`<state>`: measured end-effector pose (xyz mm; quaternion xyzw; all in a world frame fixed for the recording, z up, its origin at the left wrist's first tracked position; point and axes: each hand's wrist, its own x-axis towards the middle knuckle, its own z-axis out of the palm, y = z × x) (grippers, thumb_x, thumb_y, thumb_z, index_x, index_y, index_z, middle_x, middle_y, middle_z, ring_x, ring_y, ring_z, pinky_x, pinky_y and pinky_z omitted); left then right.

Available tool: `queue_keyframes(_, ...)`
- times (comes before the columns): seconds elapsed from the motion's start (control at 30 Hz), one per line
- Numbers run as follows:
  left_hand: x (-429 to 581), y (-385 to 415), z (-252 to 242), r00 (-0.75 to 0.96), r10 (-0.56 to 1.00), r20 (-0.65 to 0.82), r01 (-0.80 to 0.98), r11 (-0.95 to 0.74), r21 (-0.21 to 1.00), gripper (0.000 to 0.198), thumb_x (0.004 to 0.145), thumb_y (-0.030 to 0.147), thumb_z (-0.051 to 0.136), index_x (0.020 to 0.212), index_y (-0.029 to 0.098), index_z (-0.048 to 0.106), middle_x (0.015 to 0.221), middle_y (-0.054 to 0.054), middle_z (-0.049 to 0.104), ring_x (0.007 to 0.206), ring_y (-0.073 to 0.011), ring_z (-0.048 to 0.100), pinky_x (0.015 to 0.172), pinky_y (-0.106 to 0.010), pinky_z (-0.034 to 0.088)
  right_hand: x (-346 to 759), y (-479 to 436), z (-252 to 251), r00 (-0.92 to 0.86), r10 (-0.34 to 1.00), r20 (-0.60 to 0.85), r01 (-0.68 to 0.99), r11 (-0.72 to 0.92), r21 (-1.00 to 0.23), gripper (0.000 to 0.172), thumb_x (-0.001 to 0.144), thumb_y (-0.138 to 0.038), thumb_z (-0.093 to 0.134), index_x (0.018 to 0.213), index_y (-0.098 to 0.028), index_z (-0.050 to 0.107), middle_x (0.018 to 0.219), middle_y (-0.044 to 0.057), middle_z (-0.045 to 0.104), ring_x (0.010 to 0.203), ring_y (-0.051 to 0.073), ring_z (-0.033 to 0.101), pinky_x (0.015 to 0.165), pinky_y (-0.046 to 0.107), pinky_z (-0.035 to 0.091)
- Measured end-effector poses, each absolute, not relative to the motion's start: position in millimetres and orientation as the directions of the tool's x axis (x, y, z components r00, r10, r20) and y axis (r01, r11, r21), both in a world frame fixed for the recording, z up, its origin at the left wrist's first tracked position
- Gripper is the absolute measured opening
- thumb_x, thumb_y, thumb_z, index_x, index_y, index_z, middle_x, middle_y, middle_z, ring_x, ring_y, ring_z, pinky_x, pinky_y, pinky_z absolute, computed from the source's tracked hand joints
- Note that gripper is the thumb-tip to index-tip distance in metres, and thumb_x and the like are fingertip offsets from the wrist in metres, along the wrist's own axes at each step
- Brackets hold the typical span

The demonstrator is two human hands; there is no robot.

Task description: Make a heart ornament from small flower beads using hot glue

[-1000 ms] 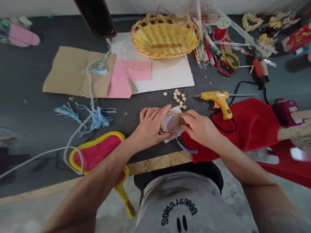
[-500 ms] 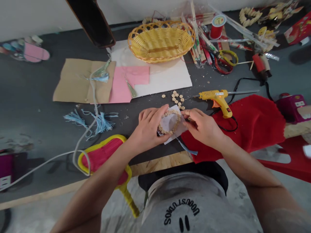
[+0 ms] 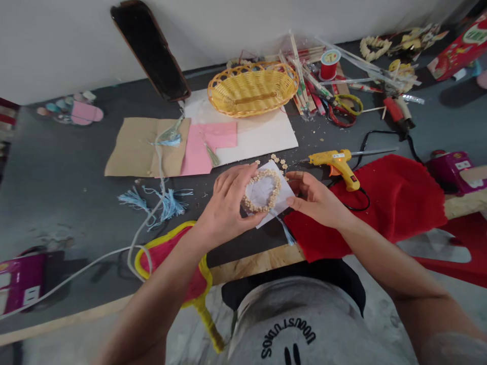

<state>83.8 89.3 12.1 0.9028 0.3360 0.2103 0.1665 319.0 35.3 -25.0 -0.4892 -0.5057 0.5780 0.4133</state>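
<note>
My left hand (image 3: 234, 200) is closed around the left side of a beaded ring (image 3: 274, 193) made of small cream flower-shaped beads. Under and behind the ring is a square of white paper (image 3: 283, 202), held along with it. A light blue tassel (image 3: 286, 230) hangs from the lower edge of the ring. At the paper's right corner is my right hand (image 3: 314, 198), its fingers curled and the thumb apart from them, with nothing visible between. Loose flower beads (image 3: 279, 161) lie just beyond the paper.
To the right, a yellow glue gun (image 3: 337, 165) lies by red cloth (image 3: 395, 197). A yellow wicker basket (image 3: 253, 94), scissors (image 3: 346, 109) and a red thread spool (image 3: 329, 65) are at the back. Blue tassels (image 3: 167, 205), a white cable (image 3: 139, 233) and a pink-and-yellow object (image 3: 163, 253) lie left.
My right fingers have drawn apart from their pinch at the ring's right side. More of the ring and paper shows, and the camera view has shifted upward and left.
</note>
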Motion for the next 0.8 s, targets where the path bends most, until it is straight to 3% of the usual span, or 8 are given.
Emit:
queue_keyframes(0.17,87.1,87.4,11.5,0.663,0.693,0.283,0.492,-0.688,0.533,0.093,0.079,0.031,0.074,0.154,0.026,0.018,0.135,-0.012,0.056,0.127,-0.0296,0.052,0.111,-0.049,0.041,310.1,36.2,-11.0,-0.257,0.951,-0.170,-0.175,-0.219,-0.960,0.057,0.079,-0.040,0.075,0.125,-0.024,0.045,0.117,0.007,0.069,0.102,0.020,0.069,0.087,0.037,0.059)
queue_keyframes(0.37,84.9,85.9,10.7,0.644,0.730,0.227,0.409,-0.580,0.704,0.096,0.076,0.034,0.076,0.153,0.028,0.020,0.137,-0.010,0.053,0.128,-0.0286,0.051,0.113,-0.049,0.039,305.4,34.1,-4.8,-0.240,0.958,-0.155,-0.204,-0.206,-0.957,0.053,0.079,-0.037,0.076,0.124,-0.024,0.050,0.112,0.005,0.070,0.093,0.017,0.069,0.080,0.032,0.060)
queue_keyframes(0.53,80.4,84.5,8.7,0.642,0.732,0.228,0.361,-0.551,0.752,0.097,0.076,0.034,0.077,0.154,0.031,0.019,0.139,-0.010,0.052,0.129,-0.0279,0.050,0.111,-0.047,0.042,298.5,30.3,-11.6,-0.210,0.969,-0.130,-0.268,-0.185,-0.945,0.051,0.078,-0.042,0.077,0.119,-0.026,0.051,0.108,0.004,0.070,0.096,0.018,0.068,0.084,0.035,0.059)
queue_keyframes(0.67,79.4,84.2,12.5,0.665,0.697,0.268,0.385,-0.627,0.677,0.096,0.078,0.035,0.075,0.154,0.028,0.017,0.136,-0.011,0.053,0.127,-0.0297,0.052,0.109,-0.049,0.043,296.0,27.4,-13.8,-0.234,0.964,-0.126,-0.213,-0.178,-0.961,0.053,0.080,-0.048,0.073,0.120,-0.026,0.049,0.115,0.006,0.067,0.105,0.020,0.066,0.091,0.039,0.058)
queue_keyframes(0.8,77.4,84.1,19.4,0.730,0.579,0.364,0.423,-0.801,0.424,0.086,0.083,0.029,0.071,0.152,0.027,0.020,0.134,-0.014,0.055,0.129,-0.0326,0.052,0.108,-0.052,0.043,301.0,26.0,-12.2,-0.182,0.981,-0.060,-0.070,-0.074,-0.995,0.055,0.085,-0.043,0.069,0.130,-0.026,0.042,0.129,0.011,0.058,0.118,0.021,0.060,0.096,0.040,0.056)
